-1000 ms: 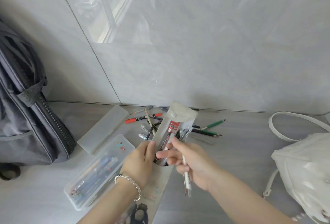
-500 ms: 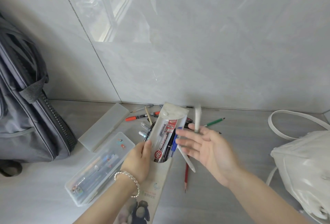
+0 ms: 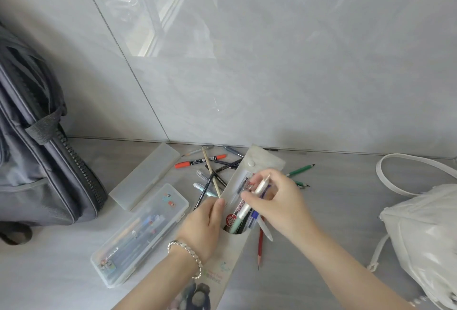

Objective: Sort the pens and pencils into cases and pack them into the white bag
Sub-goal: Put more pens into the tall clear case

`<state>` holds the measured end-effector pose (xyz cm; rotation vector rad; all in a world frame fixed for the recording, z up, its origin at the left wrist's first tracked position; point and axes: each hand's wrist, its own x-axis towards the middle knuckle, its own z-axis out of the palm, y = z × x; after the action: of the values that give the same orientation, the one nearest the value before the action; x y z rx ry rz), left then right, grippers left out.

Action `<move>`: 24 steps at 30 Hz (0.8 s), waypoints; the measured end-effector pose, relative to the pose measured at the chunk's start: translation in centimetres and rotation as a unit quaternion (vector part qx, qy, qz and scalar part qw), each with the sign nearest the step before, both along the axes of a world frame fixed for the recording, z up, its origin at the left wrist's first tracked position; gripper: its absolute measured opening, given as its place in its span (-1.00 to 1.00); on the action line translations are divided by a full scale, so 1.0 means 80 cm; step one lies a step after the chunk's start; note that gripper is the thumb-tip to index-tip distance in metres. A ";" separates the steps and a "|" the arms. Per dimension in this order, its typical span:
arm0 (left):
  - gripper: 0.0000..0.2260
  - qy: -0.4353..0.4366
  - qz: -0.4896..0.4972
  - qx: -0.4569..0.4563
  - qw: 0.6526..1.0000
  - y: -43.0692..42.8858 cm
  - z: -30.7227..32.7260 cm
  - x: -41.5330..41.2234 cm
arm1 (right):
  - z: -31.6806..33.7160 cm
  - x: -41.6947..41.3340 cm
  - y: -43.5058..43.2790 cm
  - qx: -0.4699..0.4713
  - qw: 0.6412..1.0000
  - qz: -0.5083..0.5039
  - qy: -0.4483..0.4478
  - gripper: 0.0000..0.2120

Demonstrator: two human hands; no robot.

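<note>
My left hand [image 3: 204, 225] grips the side of a long flat pouch case [image 3: 257, 163] with a snap flap; several pens stick out of its opening. My right hand [image 3: 279, 204] pinches a white pen with a mint-green grip [image 3: 249, 204], its lower end at the pouch's opening. A clear plastic case [image 3: 148, 230] full of pens lies to the left, its frosted lid [image 3: 146, 176] beside it. Loose pens and pencils [image 3: 210, 168] lie behind the pouch. A red pencil [image 3: 260, 248] and a white pen [image 3: 265, 231] rest just right of it. The white bag [image 3: 420, 233] sits at the right.
A grey backpack [image 3: 37, 161] leans against the tiled wall [image 3: 272, 62] at the left. The white bag's strap [image 3: 395, 178] loops over the grey floor. Two green pencils [image 3: 300, 171] lie behind my right hand.
My right hand let go of one white pen beside the pouch, reached to the pile with open fingers, and now holds a white and mint pen at the pouch's opening.
</note>
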<state>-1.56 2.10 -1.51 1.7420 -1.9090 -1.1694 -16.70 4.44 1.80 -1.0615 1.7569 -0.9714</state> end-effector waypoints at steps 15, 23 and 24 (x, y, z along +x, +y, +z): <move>-0.68 -0.020 0.055 0.048 0.997 -0.039 -0.024 0.015 | -0.075 -0.071 -0.088 -0.084 0.940 0.024 0.330 -0.86; -0.66 -0.026 0.112 0.023 0.993 -0.063 -0.029 0.041 | -0.122 -0.113 -0.154 0.150 0.787 0.218 0.557 -0.64; -0.67 -0.024 0.119 0.024 0.992 -0.064 -0.030 0.046 | -0.127 -0.114 -0.156 0.150 0.773 0.233 0.571 -0.63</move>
<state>2.08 -3.06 -3.88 1.9762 -1.6542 -1.1026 -25.79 -8.01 -8.36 -1.9417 2.2225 0.4367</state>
